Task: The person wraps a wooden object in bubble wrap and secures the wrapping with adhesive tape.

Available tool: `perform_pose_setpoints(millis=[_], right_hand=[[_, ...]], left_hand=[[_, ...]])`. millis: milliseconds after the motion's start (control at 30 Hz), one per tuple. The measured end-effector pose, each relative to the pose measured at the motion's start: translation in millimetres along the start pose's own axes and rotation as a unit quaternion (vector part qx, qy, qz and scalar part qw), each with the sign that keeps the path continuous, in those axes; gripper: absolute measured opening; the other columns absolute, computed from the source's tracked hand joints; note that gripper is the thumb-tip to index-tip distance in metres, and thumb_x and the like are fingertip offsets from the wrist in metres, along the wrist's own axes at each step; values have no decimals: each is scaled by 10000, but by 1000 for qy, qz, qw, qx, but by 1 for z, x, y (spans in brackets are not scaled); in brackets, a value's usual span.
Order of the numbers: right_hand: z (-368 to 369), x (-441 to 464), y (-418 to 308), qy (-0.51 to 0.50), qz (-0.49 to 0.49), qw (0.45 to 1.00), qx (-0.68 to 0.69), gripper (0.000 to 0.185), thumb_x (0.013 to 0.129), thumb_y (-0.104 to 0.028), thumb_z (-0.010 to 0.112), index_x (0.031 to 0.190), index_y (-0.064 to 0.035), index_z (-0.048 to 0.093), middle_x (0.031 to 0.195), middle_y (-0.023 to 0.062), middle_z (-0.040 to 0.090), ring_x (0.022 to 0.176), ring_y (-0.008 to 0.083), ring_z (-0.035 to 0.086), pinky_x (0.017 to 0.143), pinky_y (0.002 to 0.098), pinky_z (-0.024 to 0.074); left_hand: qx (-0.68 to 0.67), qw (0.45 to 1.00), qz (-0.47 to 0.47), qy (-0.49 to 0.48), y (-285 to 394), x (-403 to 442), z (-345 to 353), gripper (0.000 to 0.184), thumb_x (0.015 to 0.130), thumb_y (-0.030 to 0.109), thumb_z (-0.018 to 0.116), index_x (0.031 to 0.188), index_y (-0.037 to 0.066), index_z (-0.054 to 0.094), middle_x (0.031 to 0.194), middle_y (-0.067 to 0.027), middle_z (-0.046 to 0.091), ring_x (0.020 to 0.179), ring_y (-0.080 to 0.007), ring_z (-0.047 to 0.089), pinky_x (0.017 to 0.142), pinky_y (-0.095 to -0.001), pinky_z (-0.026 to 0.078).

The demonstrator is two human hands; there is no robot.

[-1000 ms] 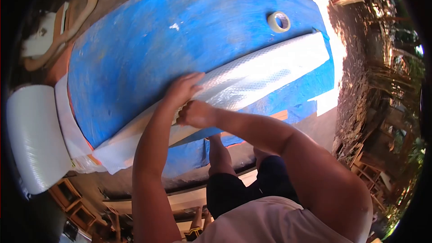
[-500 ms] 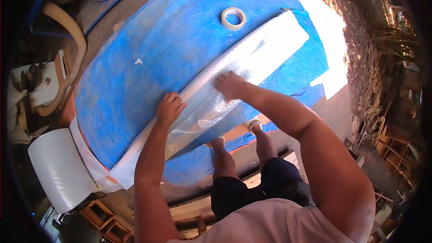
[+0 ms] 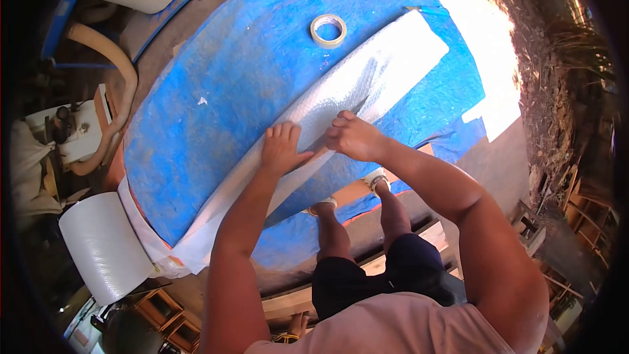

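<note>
A long strip of bubble wrap [image 3: 327, 101] lies folded diagonally over the blue tarp [image 3: 216, 137]. My left hand [image 3: 282, 151] rests flat on the wrap near its middle, fingers stretched out and thumb apart. Just to the right, my right hand [image 3: 354, 137] is closed in a pinch on the near edge of the bubble wrap, lifting it a little. What lies under the fold is mostly hidden. Beyond the wrap, a roll of tape [image 3: 316, 33] lies on its side on the tarp.
A big roll of bubble wrap [image 3: 105, 249] stands at the left end of the tarp. A thin blue object [image 3: 432, 10] lies near the far right end. Further left are a hose [image 3: 128, 92] and a blue frame [image 3: 62, 13]. My feet stand at the tarp's near edge.
My left hand has moved right and forward onto the wrap. My right hand has shifted toward me from lying on the wrap and now pinches its raised edge.
</note>
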State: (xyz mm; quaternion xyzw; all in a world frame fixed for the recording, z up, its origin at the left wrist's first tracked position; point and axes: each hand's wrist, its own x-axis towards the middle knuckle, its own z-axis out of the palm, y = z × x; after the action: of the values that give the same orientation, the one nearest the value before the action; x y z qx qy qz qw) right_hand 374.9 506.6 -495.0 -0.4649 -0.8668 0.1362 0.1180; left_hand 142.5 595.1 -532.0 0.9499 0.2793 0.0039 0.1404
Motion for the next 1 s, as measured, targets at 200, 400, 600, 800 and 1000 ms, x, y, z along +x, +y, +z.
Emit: perform_pose_setpoints(millis=[200,400,600,800,1000], right_hand=[[-5,-1,-3,35,6,999,4,118,769,-180,586,772,-183,703,758,-38,577,838,135,548,834,299,365],[-6,-2,-2,14,8,1000,-3,124,769,-162,575,765,-180,697,762,-33,582,846,142,557,801,292,370],[0,18,7,-16,31,998,47,115,782,-173,583,784,-157,697,790,-4,610,875,173,592,787,311,436],[21,44,35,-40,39,987,153,179,797,-251,636,828,-78,670,867,82,632,909,289,614,787,413,505],[27,60,51,-82,24,985,150,219,813,-293,654,837,-76,670,920,85,644,946,313,613,791,424,507]], left_hand=[[66,997,1,44,19,16,8,412,693,286,741,1005,105,542,1018,-62,537,971,-234,512,824,-381,366],[-44,995,84,27,7,10,20,154,741,120,679,837,72,568,850,-87,591,874,-270,567,865,-396,404],[-126,988,91,17,11,13,3,57,747,75,616,799,88,598,834,-69,607,863,-245,576,885,-383,411],[-256,966,-22,-29,-13,4,44,162,844,63,512,927,66,651,947,-82,644,984,-264,585,896,-366,423],[-346,913,-150,-153,-27,3,57,249,879,160,490,992,19,661,983,-191,665,959,-336,630,813,-409,466]])
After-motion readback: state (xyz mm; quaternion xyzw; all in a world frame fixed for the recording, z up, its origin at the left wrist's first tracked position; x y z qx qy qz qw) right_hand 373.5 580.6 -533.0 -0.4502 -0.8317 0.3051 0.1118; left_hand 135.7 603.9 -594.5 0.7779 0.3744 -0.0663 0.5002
